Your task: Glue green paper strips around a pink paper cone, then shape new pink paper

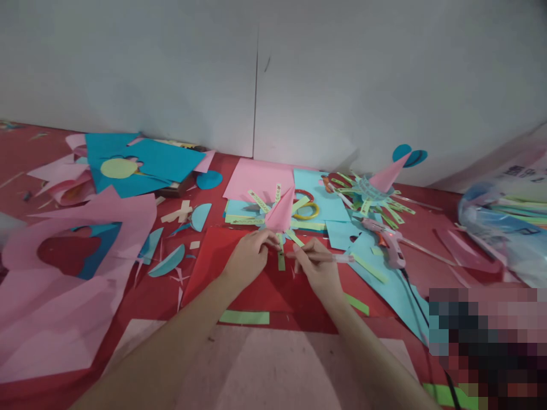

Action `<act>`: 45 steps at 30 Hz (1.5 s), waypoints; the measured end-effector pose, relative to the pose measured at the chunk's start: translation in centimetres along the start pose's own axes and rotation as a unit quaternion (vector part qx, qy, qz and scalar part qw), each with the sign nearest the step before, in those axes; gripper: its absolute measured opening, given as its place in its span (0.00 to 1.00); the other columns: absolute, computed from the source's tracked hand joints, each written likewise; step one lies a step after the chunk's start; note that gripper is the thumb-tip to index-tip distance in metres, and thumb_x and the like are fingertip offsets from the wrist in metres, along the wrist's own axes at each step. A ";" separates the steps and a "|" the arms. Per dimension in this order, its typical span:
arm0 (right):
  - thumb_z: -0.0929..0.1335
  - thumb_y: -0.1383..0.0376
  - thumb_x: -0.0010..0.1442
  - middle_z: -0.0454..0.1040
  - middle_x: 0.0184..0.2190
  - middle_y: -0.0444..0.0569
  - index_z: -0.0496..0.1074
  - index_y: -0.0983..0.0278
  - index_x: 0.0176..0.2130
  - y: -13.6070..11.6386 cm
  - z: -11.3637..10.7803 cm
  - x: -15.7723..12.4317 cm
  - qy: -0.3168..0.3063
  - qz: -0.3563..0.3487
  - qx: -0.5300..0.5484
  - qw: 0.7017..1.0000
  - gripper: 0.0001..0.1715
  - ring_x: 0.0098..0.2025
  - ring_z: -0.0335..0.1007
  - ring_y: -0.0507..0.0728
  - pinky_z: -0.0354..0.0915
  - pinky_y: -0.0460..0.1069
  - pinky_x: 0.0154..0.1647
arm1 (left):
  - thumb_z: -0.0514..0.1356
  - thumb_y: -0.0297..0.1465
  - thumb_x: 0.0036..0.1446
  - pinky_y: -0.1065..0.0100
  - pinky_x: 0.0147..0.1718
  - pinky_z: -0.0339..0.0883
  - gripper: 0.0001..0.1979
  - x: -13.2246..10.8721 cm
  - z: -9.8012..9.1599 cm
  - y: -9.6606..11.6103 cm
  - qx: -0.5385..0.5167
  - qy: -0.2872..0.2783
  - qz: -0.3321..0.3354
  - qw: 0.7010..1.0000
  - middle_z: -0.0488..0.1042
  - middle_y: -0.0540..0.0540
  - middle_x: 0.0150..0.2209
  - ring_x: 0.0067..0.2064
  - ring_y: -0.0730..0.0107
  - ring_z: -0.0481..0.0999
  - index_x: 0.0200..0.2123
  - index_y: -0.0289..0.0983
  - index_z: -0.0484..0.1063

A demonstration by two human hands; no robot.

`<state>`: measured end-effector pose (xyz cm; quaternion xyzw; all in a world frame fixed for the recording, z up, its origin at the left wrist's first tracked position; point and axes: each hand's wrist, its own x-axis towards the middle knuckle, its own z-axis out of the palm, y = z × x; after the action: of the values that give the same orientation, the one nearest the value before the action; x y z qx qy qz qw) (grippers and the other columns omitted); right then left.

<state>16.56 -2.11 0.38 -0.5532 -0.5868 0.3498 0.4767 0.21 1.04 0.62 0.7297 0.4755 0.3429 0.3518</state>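
Observation:
My left hand (250, 256) rests on a red sheet of paper (239, 282) with its fingers closed round the base of a pink paper cone (281, 212) ringed by light green paper strips. My right hand (317, 263) is just right of it, fingers pinched on a thin pale stick (337, 257) that points right, its near end close to the cone's base. A green strip (281, 261) lies between the two hands.
A pink glue gun (391, 242) with a black cord lies to the right on light blue paper. A second pink cone craft (387, 176) stands behind it. Pink and blue cut sheets (137, 162) cover the left. A plastic bag (504, 228) sits far right. A white wall runs behind.

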 end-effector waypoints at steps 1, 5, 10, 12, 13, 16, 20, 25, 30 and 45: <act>0.64 0.56 0.57 0.63 0.16 0.41 0.62 0.62 0.19 0.0 0.0 0.0 -0.003 -0.004 -0.006 1.000 0.20 0.28 0.71 0.54 0.65 0.47 0.30 | 0.44 0.16 0.42 0.68 0.39 0.66 0.20 0.0 0.0 0.0 0.002 -0.001 -0.001 1.000 0.76 0.52 0.31 0.37 0.73 0.76 0.34 0.40 0.66; 0.64 0.56 0.57 0.65 0.17 0.42 0.63 0.62 0.20 0.1 0.0 0.0 -0.009 -0.009 -0.022 1.000 0.19 0.25 0.70 0.53 0.65 0.47 0.28 | 0.44 0.16 0.42 0.68 0.40 0.66 0.20 0.1 -0.1 0.0 0.009 -0.005 -0.009 1.000 0.76 0.52 0.32 0.38 0.72 0.75 0.34 0.40 0.67; 0.64 0.56 0.57 0.65 0.15 0.40 0.62 0.62 0.21 0.3 0.1 -0.1 -0.004 0.006 -0.027 1.000 0.18 0.18 0.65 0.50 0.62 0.45 0.22 | 0.45 0.16 0.43 0.67 0.41 0.66 0.20 0.1 -0.2 0.2 0.020 -0.003 -0.004 1.000 0.77 0.53 0.31 0.39 0.71 0.75 0.34 0.40 0.67; 0.63 0.56 0.57 0.65 0.15 0.41 0.62 0.62 0.21 0.3 0.1 0.0 -0.002 0.006 -0.021 1.000 0.18 0.19 0.65 0.50 0.62 0.45 0.21 | 0.44 0.16 0.42 0.68 0.41 0.66 0.20 0.1 -0.2 0.2 0.018 -0.003 -0.003 1.000 0.77 0.53 0.31 0.38 0.72 0.75 0.34 0.40 0.67; 0.63 0.56 0.57 0.66 0.16 0.42 0.63 0.62 0.21 0.3 0.1 0.0 -0.004 0.005 -0.020 1.000 0.18 0.19 0.66 0.50 0.62 0.45 0.22 | 0.44 0.16 0.42 0.68 0.41 0.66 0.20 0.1 -0.2 0.2 0.017 -0.002 -0.003 1.000 0.76 0.53 0.32 0.38 0.72 0.75 0.33 0.40 0.67; 0.64 0.56 0.57 0.66 0.18 0.42 0.65 0.63 0.21 0.3 0.1 -0.1 -0.011 0.005 -0.021 1.000 0.18 0.20 0.66 0.50 0.62 0.45 0.22 | 0.44 0.16 0.42 0.68 0.42 0.65 0.19 0.2 -0.2 0.2 0.014 -0.003 -0.004 1.000 0.76 0.53 0.31 0.38 0.72 0.75 0.33 0.40 0.66; 0.63 0.58 0.58 0.64 0.14 0.40 0.60 0.61 0.22 0.3 0.1 -0.1 -0.027 0.013 -0.003 1.000 0.17 0.25 0.71 0.54 0.63 0.46 0.25 | 0.44 0.16 0.42 0.68 0.41 0.65 0.20 0.1 -0.1 0.0 0.011 -0.005 -0.003 1.000 0.76 0.52 0.32 0.38 0.72 0.75 0.33 0.40 0.66; 0.63 0.59 0.59 0.64 0.12 0.40 0.58 0.60 0.22 0.3 0.0 -0.1 -0.015 0.016 0.001 1.000 0.16 0.28 0.73 0.55 0.64 0.47 0.29 | 0.44 0.16 0.42 0.69 0.40 0.64 0.20 0.1 -0.1 -0.1 0.003 -0.004 -0.004 1.000 0.76 0.53 0.31 0.38 0.72 0.75 0.34 0.40 0.67; 0.63 0.59 0.58 0.65 0.15 0.40 0.60 0.61 0.21 0.4 0.0 -0.1 -0.019 0.001 -0.018 1.000 0.16 0.23 0.70 0.53 0.63 0.46 0.27 | 0.44 0.16 0.42 0.70 0.40 0.64 0.20 0.1 -0.1 -0.1 0.002 -0.004 -0.005 1.000 0.76 0.53 0.31 0.37 0.73 0.75 0.34 0.40 0.67; 0.64 0.56 0.57 0.66 0.13 0.40 0.59 0.61 0.22 0.2 0.1 -0.1 -0.004 0.025 0.011 1.000 0.17 0.20 0.69 0.52 0.63 0.45 0.23 | 0.44 0.15 0.43 0.70 0.40 0.62 0.20 0.1 -0.1 0.0 -0.009 -0.004 -0.007 1.000 0.76 0.54 0.31 0.37 0.74 0.74 0.33 0.40 0.67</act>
<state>16.53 -2.20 0.13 -0.5608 -0.5708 0.3706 0.4716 0.14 1.14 0.73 0.7244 0.4764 0.3418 0.3626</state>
